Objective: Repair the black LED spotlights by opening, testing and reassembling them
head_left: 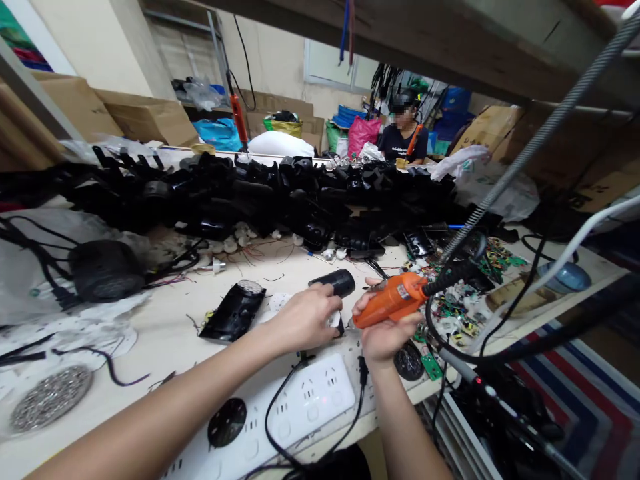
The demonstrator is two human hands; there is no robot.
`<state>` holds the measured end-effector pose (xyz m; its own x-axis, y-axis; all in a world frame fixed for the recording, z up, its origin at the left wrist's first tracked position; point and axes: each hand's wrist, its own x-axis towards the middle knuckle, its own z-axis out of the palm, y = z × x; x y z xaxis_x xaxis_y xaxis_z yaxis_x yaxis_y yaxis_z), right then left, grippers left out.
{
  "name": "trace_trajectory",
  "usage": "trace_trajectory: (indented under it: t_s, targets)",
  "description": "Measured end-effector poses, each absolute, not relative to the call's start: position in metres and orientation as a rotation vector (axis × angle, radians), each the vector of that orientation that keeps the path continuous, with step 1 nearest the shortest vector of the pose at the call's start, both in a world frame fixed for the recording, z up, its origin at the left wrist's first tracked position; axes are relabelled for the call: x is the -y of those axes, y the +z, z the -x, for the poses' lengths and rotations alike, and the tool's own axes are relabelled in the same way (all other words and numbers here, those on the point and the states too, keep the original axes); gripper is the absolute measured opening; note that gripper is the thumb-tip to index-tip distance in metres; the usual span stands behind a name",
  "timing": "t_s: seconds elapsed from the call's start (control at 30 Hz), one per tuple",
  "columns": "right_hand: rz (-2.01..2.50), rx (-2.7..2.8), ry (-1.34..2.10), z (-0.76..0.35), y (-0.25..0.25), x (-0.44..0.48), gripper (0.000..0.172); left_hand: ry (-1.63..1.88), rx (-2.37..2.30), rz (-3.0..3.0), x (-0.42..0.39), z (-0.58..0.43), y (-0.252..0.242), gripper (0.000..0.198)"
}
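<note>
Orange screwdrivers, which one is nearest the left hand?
The orange screwdriver gripped in the right hand, pointing at the left hand; the far screwdriver hangs upright.

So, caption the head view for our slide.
Right hand holds an orange power tool, left hand curls beside a black cylindrical part, on a cluttered workbench.

No text, brand or number can be read; the small white sticker [403, 291] on the orange plastic power screwdriver [385, 308] carries dark marks too small to make out; the dark short-sleeved shirt [400, 142] of the person across the bench bears a line of pale print on the chest, too blurred to spell out.
</note>
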<state>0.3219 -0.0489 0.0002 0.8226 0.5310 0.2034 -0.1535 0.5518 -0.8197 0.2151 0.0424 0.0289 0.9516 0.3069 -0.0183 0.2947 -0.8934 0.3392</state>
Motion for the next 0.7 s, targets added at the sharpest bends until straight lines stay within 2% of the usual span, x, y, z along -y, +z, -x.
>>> trace_trajectory:
  t_s: [0.13,0.27,0.47,0.57,0.63,0.7]
  targets:
    - [0.909,0.473,0.45,-0.321,-0.001,0.04,0.08,0.452,-0.515,-2.26,-0.056,-0.191,0.012,0.023]
    - [0.888,0.471,0.472,-0.319,-0.003,0.035,0.082,0.55,-0.615,-1.866,-0.063,-0.18,-0.014,0.024]
    - [0.894,0.493,0.478,-0.316,-0.005,0.034,0.081,0.663,-0.628,-2.222,-0.064,-0.18,-0.017,0.042]
    - [0.904,0.5,0.48,-0.315,-0.005,0.035,0.082,0.774,-0.596,-2.279,-0.062,-0.18,-0.014,0.031]
    - [0.912,0.51,0.47,-0.315,-0.005,0.035,0.082,0.823,-0.634,-2.086,-0.059,-0.182,-0.015,0.021]
    - [0.919,0.52,0.46,-0.315,-0.006,0.035,0.081,0.743,-0.653,-1.809,-0.055,-0.184,-0.017,0.024]
